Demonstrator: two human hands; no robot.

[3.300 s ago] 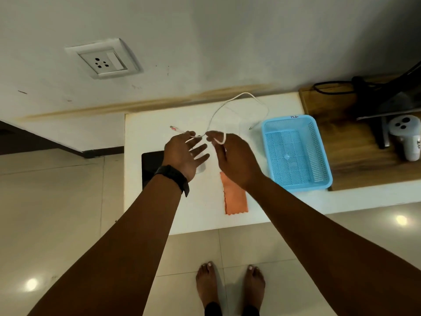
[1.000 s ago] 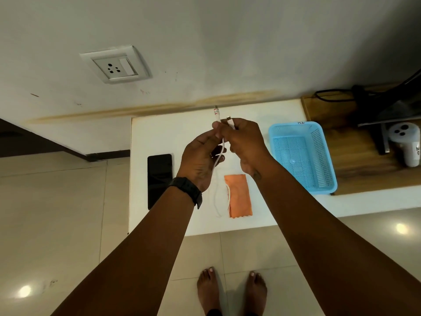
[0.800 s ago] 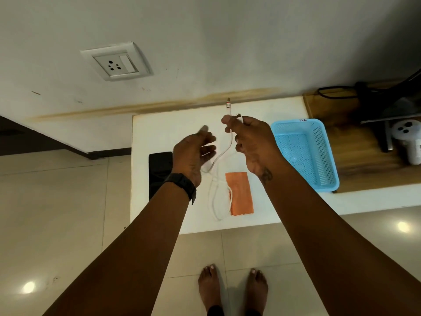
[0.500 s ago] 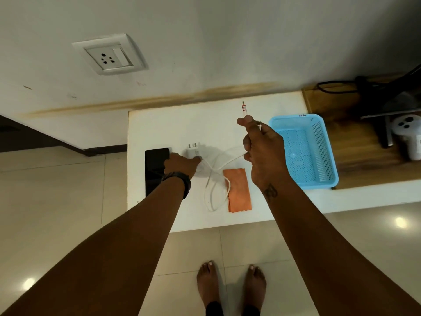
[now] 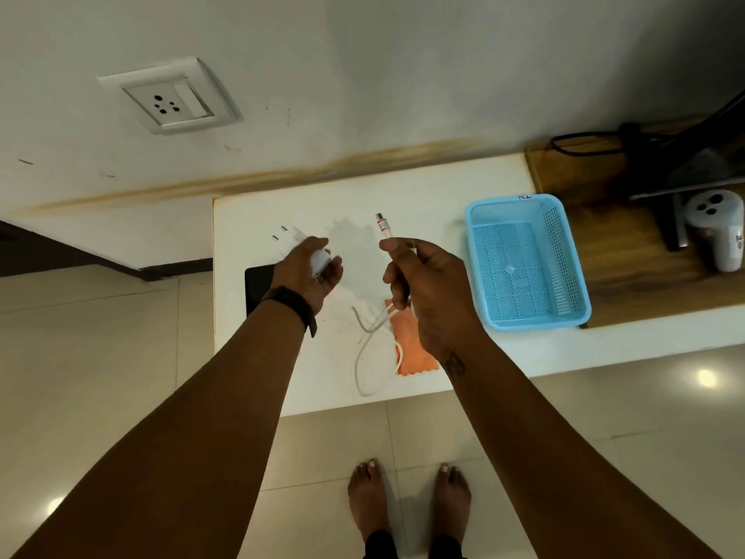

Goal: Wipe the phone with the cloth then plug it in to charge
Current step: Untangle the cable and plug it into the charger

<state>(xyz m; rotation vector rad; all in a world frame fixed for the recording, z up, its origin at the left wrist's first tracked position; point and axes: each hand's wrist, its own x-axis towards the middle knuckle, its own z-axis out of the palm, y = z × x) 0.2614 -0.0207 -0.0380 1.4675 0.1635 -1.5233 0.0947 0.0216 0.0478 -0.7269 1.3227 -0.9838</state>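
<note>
My left hand [image 5: 308, 272] grips a white charger adapter [image 5: 310, 250] above the white table [image 5: 475, 183], its two prongs pointing up and left. My right hand [image 5: 423, 284] pinches the white cable [image 5: 365, 349] near its plug end [image 5: 382, 224], which sticks up past my thumb. The rest of the cable hangs down and loops on the table. The black phone [image 5: 256, 286] lies flat at the table's left edge, partly hidden by my left wrist. The orange cloth [image 5: 413, 355] lies under my right wrist.
A wall socket with a switch [image 5: 171, 98] sits on the wall up and left of the table. A light blue empty basket [image 5: 524, 262] stands at the right. Beyond it, a wooden surface [image 5: 621, 244] holds a white controller [image 5: 717, 227] and dark cables. My bare feet stand on the tiled floor.
My left hand has lifted the adapter off the table and raised it up to the left. My right hand has kept the cable end upright, and the cable's loop has shifted.
</note>
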